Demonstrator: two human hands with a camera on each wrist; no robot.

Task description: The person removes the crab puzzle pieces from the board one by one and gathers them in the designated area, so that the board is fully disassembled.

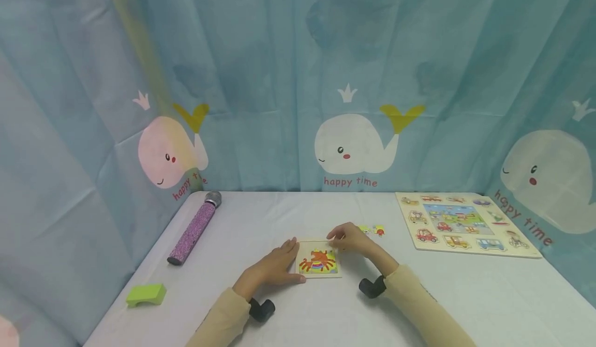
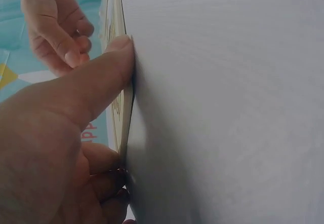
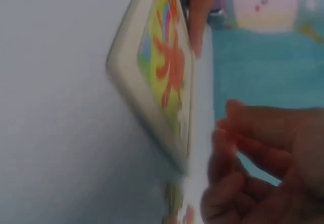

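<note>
A small square wooden jigsaw puzzle [image 1: 317, 262] with an orange-red crab picture lies in front of me. My left hand [image 1: 278, 264] holds its left side, thumb along the near edge and fingers at the left edge. In the left wrist view the thumb presses on the board's rim [image 2: 127, 100]. My right hand [image 1: 350, 239] is over the far right corner, its fingers bent and the fingertips close to the thumb. The right wrist view shows that hand [image 3: 263, 158] apart from the board; blur hides whether anything small sits between the fingertips. Small colourful puzzle pieces [image 1: 379, 230] lie just beyond it.
A larger wooden vehicle puzzle board [image 1: 465, 225] lies at the back right. A purple glittery microphone [image 1: 195, 230] is at the left, with a green arched block [image 1: 146, 295] nearer to me. A blue whale-print curtain [image 1: 261, 78] rises behind the white table [image 1: 326, 316].
</note>
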